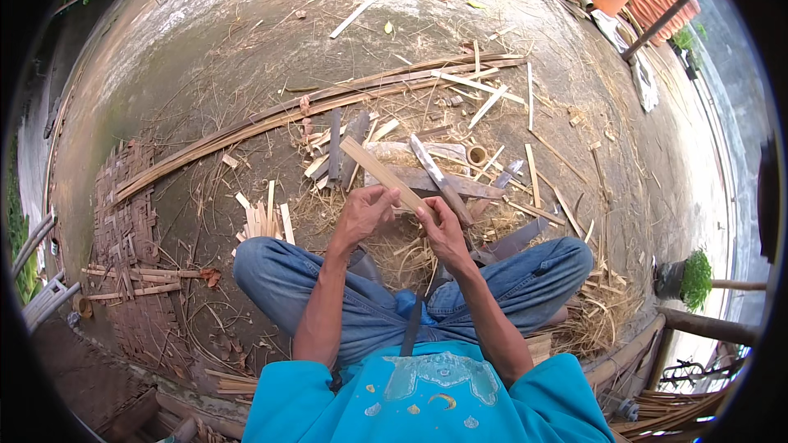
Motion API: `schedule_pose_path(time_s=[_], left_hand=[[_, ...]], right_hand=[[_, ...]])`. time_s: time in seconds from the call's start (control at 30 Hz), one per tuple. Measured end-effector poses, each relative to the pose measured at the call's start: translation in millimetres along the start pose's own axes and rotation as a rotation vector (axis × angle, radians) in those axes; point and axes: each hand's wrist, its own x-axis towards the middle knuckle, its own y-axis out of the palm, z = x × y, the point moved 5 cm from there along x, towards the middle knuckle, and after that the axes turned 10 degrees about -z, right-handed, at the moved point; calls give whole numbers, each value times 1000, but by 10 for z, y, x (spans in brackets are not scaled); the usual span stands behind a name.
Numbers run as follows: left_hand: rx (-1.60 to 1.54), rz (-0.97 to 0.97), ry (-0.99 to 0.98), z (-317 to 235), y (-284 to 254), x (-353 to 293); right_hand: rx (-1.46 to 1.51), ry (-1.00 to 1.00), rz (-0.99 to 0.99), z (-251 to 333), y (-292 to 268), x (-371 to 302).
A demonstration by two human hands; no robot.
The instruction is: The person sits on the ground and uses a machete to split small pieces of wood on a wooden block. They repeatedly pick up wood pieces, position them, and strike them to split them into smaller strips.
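A pale, flat bamboo strip [372, 164] slants up and to the left between my two hands. My left hand [367, 212] is closed, with its fingers pinching the strip near its middle. The strip's lower end is gripped by my right hand [443, 228], fingers curled round it. Just beyond my hands, a large knife [433, 166] with a bright worn blade tip lies slanted across a wooden board [469, 188]. A pale block [451, 150] sits behind the board.
Long bamboo lengths [271, 121] stretch across the ground ahead. Upright-leaning slats [261, 217] are bundled by my left knee. A torn woven mat [127, 221] lies at left, and shavings [587, 316] pile beside my right knee. A potted plant [696, 279] stands far right.
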Motion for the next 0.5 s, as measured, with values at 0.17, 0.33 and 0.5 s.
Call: schedule_pose_path(time_s=[0.17,0.33,0.5], left_hand=[[-90,-130,44,-12,-143,29],[-511,-488,121,-135,-488,26],[-323,-452,46,-148,-353,36]], right_hand=[[89,161,-124,-258,-25,59],[-63,22,-291,-581,-412,143],[-108,40,-202,-354,-350,-20]])
